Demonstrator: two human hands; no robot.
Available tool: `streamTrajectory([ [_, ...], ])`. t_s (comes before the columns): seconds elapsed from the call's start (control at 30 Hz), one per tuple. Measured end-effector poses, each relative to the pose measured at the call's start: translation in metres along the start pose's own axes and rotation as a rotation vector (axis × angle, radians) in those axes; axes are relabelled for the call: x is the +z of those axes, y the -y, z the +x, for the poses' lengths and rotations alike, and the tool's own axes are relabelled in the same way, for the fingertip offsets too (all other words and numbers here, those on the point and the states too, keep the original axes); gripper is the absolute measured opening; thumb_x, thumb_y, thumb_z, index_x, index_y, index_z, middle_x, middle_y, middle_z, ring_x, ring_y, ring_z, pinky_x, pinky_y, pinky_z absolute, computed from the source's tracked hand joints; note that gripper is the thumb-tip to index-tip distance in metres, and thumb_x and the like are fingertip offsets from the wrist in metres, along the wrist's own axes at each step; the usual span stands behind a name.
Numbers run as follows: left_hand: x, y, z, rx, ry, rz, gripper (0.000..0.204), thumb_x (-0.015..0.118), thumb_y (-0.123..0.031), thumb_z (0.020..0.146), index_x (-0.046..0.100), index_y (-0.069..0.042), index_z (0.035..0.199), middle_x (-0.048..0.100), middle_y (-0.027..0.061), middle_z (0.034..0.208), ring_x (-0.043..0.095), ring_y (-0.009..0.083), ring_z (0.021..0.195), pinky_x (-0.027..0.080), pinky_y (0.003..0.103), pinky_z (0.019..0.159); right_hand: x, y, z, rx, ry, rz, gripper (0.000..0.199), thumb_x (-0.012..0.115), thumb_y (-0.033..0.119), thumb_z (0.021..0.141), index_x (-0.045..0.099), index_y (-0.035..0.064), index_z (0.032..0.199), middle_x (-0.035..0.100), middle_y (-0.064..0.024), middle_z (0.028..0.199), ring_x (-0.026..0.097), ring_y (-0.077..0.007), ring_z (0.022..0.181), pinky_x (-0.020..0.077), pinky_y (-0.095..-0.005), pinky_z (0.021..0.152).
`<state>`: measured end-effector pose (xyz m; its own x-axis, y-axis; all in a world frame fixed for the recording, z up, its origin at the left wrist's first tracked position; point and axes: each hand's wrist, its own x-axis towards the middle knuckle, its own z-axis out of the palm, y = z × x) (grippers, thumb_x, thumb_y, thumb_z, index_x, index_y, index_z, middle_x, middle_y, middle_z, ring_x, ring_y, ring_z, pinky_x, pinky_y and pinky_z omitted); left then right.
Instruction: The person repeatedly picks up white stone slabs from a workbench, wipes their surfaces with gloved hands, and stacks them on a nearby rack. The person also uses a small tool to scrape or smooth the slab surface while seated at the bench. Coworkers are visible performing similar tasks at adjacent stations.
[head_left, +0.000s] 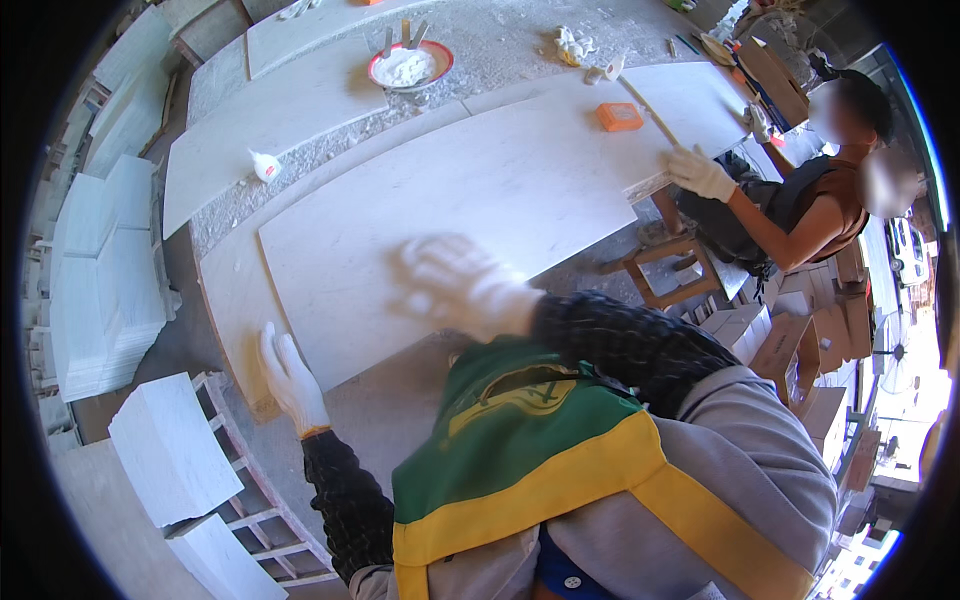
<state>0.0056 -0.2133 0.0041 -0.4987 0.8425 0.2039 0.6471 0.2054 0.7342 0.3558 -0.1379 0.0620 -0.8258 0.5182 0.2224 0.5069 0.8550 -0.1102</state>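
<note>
A large pale stone slab (470,190) lies on the speckled worktable (300,165) in front of me. My left hand (290,375), in a white glove, rests with fingers apart on the slab's near left corner. My right hand (455,285), also white-gloved and blurred, lies flat with spread fingers on the slab near its front edge. Neither hand holds anything. My green and yellow apron (520,450) fills the lower middle of the view.
A co-worker sits at the right, a gloved hand (698,172) on a long wooden stick (650,112). An orange block (620,117) lies on the slab. A red-rimmed bowl of white paste (408,66), a small white bottle (265,166), stacked slabs (105,290) at left, a wooden stool (672,268).
</note>
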Motion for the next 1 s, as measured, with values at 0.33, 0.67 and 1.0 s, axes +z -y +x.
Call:
streamTrajectory([
  [0.33,0.026,0.003,-0.002,0.191,-0.140,0.363,0.041,0.055,-0.028,0.106,0.063,-0.001,0.135,0.061,0.0224,0.139,0.052,0.0406,0.133,0.036,0.051,0.115,-0.010,-0.150,-0.157,0.741,-0.196,-0.430,0.042,0.053,0.034,0.102,0.054,0.0183,0.141,0.052,-0.0150,0.141,0.049,-0.0414,0.131,0.0409,-0.0541,0.108],
  [0.67,0.029,0.001,-0.005,0.143,-0.203,0.216,0.044,0.052,-0.028,0.107,0.059,0.001,0.140,0.060,0.0235,0.141,0.050,0.0421,0.135,0.037,0.050,0.115,0.014,-0.059,0.088,0.396,0.029,-0.204,0.038,0.046,0.036,0.100,0.067,0.0078,0.115,0.064,-0.0175,0.120,0.060,-0.0324,0.115,0.0370,-0.0533,0.100],
  [1.0,0.028,-0.004,-0.008,0.104,-0.201,0.240,0.046,0.050,-0.028,0.108,0.056,0.003,0.142,0.057,0.0260,0.144,0.051,0.0429,0.135,0.036,0.051,0.116,0.082,0.028,0.151,0.078,-0.087,0.372,0.064,0.046,0.050,0.104,0.050,0.0027,0.147,0.047,-0.0160,0.153,0.030,-0.0360,0.153,0.0087,-0.0508,0.130],
])
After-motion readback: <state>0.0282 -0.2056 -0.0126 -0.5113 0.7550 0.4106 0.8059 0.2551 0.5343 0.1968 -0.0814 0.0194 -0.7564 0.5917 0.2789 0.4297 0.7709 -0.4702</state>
